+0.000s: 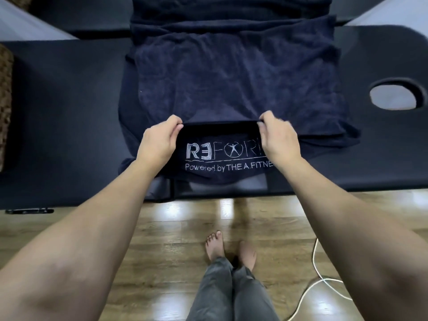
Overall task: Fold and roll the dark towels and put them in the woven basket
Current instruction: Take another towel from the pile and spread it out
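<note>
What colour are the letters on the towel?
White, on the dark navy towel; the letters show best in the head view.

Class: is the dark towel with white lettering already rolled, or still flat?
Still flat: the lettered towel lies unrolled, both hands pinching its far edge.

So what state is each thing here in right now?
Left hand: pinching the printed towel's top edge.
Right hand: pinching the same edge.
Printed towel: folded, logo up, hanging over the table edge.
Towel pile: spread flat, rumpled.
Massage table: face hole uncovered.
White cable: loose on the floor.
</note>
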Demonstrator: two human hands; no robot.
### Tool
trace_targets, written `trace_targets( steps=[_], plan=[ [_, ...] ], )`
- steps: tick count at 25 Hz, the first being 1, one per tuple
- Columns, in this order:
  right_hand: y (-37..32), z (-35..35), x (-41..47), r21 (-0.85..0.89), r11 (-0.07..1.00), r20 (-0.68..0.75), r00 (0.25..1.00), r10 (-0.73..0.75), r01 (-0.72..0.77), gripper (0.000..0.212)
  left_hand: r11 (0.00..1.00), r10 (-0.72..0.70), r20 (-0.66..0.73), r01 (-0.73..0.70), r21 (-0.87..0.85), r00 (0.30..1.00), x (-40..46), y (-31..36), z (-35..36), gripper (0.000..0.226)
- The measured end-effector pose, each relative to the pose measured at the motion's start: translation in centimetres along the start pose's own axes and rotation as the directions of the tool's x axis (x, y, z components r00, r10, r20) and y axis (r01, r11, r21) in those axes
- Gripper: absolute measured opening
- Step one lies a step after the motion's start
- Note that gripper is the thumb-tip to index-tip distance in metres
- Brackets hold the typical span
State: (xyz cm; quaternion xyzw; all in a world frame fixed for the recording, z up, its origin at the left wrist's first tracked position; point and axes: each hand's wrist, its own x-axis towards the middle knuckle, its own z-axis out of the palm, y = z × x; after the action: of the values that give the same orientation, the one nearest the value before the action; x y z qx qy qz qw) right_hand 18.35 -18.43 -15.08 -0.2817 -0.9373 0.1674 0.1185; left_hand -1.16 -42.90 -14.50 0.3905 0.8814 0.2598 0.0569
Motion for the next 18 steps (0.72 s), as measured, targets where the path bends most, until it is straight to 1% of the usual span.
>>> trace_targets(
  steps=[3,6,8,9,10,11,12,13,14,15,16,18],
  plan=[
    [-0.1,-0.9,-2.8,-0.124,0.99,0.227,0.973,-0.044,0.074,0.035,0.997,0.032,0.068,-0.036,0.07,0.997,-3.3,-0.2,-1.3,0.012],
    [-0.1,-0.7,-5.7,-0.233,0.944,0.41,0.904,-0.124,0.235,0.044,0.982,0.068,0.208,-0.102,0.157,0.976,-6.2,-1.1,-1.6,0.019],
    [0.3,-0.1,-7.1,-0.273,0.918,0.489,0.863,-0.125,0.288,0.046,0.941,0.063,0.302,-0.158,0.299,0.951,-7.1,-1.6,-1.5,0.022],
    [0.5,0.2,-7.5,-0.302,0.906,0.483,0.867,-0.123,0.297,0.048,0.905,0.047,0.304,-0.17,0.39,0.951,-7.4,-1.8,-1.2,0.025],
    [0.7,0.3,-7.9,-0.335,0.896,0.449,0.885,-0.121,0.292,0.051,0.875,-0.003,0.269,-0.128,0.467,0.963,-7.9,-2.0,-0.9,0.032],
    [0.8,0.4,-8.2,-0.362,0.89,0.4,0.909,-0.121,0.278,0.054,0.86,-0.088,0.211,-0.033,0.51,0.973,-8.4,-2.2,-0.7,0.044],
    [0.9,0.4,-8.5,-0.381,0.887,0.354,0.927,-0.121,0.261,0.056,0.857,-0.198,0.15,0.097,0.507,0.969,-8.8,-2.2,-0.4,0.056],
    [1.0,0.5,-8.7,-0.392,0.886,0.324,0.939,-0.118,0.247,0.057,0.85,-0.306,0.105,0.222,0.477,0.946,-8.9,-2.3,-0.2,0.065],
    [0.9,0.6,-8.6,-0.398,0.887,0.311,0.944,-0.111,0.236,0.056,0.84,-0.384,0.095,0.304,0.449,0.919,-8.9,-2.3,0.0,0.069],
    [0.8,0.9,-8.3,-0.398,0.889,0.302,0.947,-0.107,0.227,0.054,0.846,-0.416,0.111,0.339,0.412,0.903,-8.8,-2.3,0.2,0.067],
    [0.6,1.2,-7.9,-0.39,0.894,0.297,0.949,-0.105,0.221,0.048,0.865,-0.412,0.118,0.348,0.361,0.903,-8.5,-2.2,0.5,0.062],
    [-0.1,1.9,-6.9,-0.336,0.921,0.255,0.96,-0.111,0.196,0.029,0.91,-0.37,0.042,0.353,0.217,0.928,-7.9,-1.8,0.7,0.046]
  ],
)
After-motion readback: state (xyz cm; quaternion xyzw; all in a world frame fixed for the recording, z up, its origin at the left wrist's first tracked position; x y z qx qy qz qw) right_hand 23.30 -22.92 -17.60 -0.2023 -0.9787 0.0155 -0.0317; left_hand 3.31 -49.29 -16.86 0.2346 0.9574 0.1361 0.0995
